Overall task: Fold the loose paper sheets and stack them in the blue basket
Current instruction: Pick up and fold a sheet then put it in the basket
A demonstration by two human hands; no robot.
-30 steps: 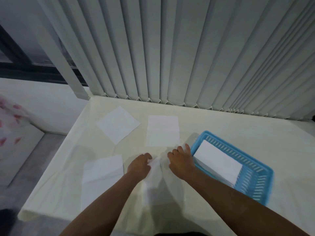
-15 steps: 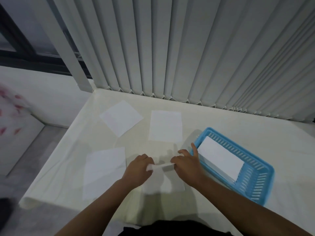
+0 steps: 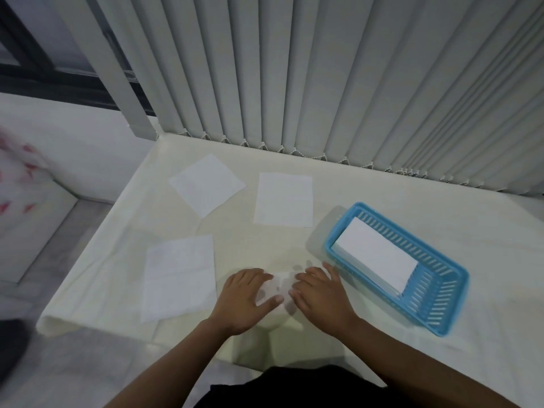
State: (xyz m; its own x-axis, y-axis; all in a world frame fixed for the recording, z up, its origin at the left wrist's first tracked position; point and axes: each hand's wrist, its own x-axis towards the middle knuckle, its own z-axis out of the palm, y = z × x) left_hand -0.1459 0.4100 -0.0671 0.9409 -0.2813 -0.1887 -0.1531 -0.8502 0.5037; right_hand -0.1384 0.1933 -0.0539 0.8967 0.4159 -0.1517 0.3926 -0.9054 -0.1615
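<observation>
My left hand point(image 3: 245, 298) and my right hand point(image 3: 319, 295) lie flat, fingers spread, on a white paper sheet point(image 3: 281, 285) that is folded over on the table near its front edge; most of the sheet is hidden under the palms. Just right of my right hand sits the blue basket point(image 3: 435, 304), with a stack of folded white sheets point(image 3: 376, 260) inside its near-left part. Three loose flat sheets lie on the table: one at the left front point(image 3: 179, 276), one at the back left point(image 3: 207, 184), one at the back middle point(image 3: 284, 200).
The table wears a cream cloth point(image 3: 412, 201) and ends at the left in a drop to the floor point(image 3: 44, 231). Vertical blinds point(image 3: 323, 83) hang along the table's back edge. My dark clothing point(image 3: 294, 390) shows at the front edge.
Both hands held the sheet's edge up pinched between the fingers; now the sheet is down on the table and both palms press flat on it.
</observation>
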